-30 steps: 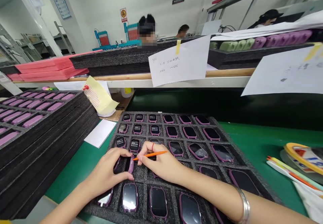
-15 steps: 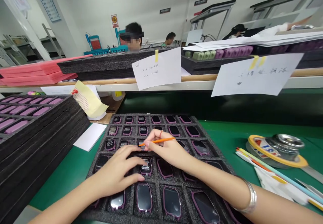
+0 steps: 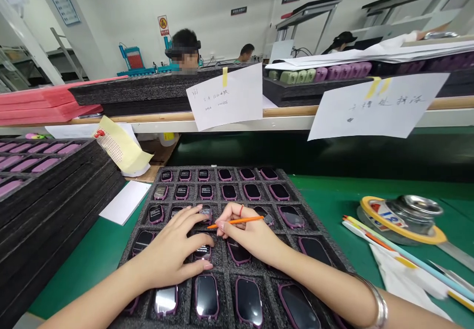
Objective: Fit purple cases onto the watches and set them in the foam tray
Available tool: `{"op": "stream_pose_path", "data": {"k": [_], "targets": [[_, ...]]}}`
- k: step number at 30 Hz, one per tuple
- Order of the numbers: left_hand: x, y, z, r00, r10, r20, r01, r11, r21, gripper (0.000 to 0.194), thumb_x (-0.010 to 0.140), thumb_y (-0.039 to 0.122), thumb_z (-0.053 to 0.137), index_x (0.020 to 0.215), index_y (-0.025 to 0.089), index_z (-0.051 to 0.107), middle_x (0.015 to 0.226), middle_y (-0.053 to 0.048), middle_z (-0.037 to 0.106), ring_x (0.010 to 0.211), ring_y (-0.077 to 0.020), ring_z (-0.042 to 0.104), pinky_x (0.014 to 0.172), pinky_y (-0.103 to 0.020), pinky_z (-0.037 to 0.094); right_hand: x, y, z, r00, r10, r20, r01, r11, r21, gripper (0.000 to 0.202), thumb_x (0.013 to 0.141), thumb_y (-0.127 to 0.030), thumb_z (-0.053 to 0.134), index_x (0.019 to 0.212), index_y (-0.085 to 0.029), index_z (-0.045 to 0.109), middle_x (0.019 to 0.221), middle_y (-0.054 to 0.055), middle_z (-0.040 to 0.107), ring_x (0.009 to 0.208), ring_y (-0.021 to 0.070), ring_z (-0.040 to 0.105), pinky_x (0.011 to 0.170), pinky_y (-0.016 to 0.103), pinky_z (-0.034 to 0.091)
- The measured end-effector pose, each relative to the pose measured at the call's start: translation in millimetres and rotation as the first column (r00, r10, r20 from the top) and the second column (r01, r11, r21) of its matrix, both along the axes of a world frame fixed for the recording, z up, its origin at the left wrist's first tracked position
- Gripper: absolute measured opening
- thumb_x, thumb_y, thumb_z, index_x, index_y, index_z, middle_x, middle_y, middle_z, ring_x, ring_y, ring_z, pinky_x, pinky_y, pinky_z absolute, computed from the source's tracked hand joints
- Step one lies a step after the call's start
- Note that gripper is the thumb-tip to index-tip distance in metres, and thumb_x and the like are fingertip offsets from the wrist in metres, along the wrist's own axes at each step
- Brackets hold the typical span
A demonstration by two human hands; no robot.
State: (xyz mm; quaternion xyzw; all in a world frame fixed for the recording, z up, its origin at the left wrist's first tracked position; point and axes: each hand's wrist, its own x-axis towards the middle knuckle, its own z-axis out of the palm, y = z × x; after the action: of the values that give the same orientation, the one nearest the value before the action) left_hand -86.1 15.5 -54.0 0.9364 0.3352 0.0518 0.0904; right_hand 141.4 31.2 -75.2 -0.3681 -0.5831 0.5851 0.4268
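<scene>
A black foam tray (image 3: pixel 226 297) holds rows of smartwatches with purple cases, each in its own compartment. Some screens show white text, others are dark. My left hand (image 3: pixel 168 252) lies palm down over the middle rows with its fingers spread. Its fingertips are at a lit watch (image 3: pixel 206 213) in the third row, and its thumb is beside another lit watch (image 3: pixel 202 252), partly covered by the hand. In my right hand (image 3: pixel 255 235) a slim orange stick (image 3: pixel 249 219) is pinched, its tip pointing left just above the tray, close to my left fingers.
On the left stand stacked black foam trays (image 3: pixel 74 210) with purple pieces, beside a white card (image 3: pixel 126 203). To the right are a tape roll around a glass jar (image 3: pixel 402 220), pens and a white cloth (image 3: pixel 400 279). A shelf edge (image 3: pixel 285 124) with hanging paper notes runs behind; people sit beyond.
The orange stick's tip has drawn back from the third-row watch, moving slightly right and down. My left fingers have shifted upward onto that watch. The view has moved a little.
</scene>
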Motion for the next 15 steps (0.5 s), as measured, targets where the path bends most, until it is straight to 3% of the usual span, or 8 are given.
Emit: {"op": "stream_pose_path", "data": {"k": [5,9,15], "targets": [[-6.0,-0.3,-3.9,1.000,0.004,0.010,-0.003,1.000,-0.018,0.033,0.097,0.039,0.054,0.130,0.036,0.058,0.151,-0.012,0.042,0.152,-0.0349,0.022,0.117,-0.066,0.029,1.5,-2.4,-1.9,1.000,0.020,0.019,-0.020,1.000,0.016,0.017,0.082,-0.031,0.067,0.075,-0.020,0.056,0.069,0.000,0.066,0.069,0.0159,0.065,0.070,0.032,0.052],[-3.4,0.6,-3.0,0.999,-0.004,0.053,0.007,0.999,-0.043,0.025,0.094,0.032,0.060,0.119,0.030,0.062,0.149,-0.011,0.045,0.151,-0.0350,0.022,0.118,-0.064,0.029,1.5,-1.7,-2.6,0.999,0.010,0.037,-0.011,0.999,0.033,0.015,0.083,-0.028,0.065,0.074,-0.021,0.056,0.070,-0.001,0.065,0.069,0.0156,0.065,0.071,0.031,0.052],[-10.5,2.4,-10.0,0.964,-0.009,0.267,0.002,1.000,0.028,0.025,0.091,0.037,0.068,0.112,0.028,0.061,0.117,-0.004,0.069,0.124,-0.0244,0.058,0.115,-0.053,0.037,2.7,-4.2,-2.9,0.996,0.028,0.080,-0.032,0.998,0.052,0.013,0.085,-0.026,0.065,0.076,-0.021,0.057,0.071,0.000,0.068,0.072,0.0167,0.065,0.072,0.031,0.050]]}}
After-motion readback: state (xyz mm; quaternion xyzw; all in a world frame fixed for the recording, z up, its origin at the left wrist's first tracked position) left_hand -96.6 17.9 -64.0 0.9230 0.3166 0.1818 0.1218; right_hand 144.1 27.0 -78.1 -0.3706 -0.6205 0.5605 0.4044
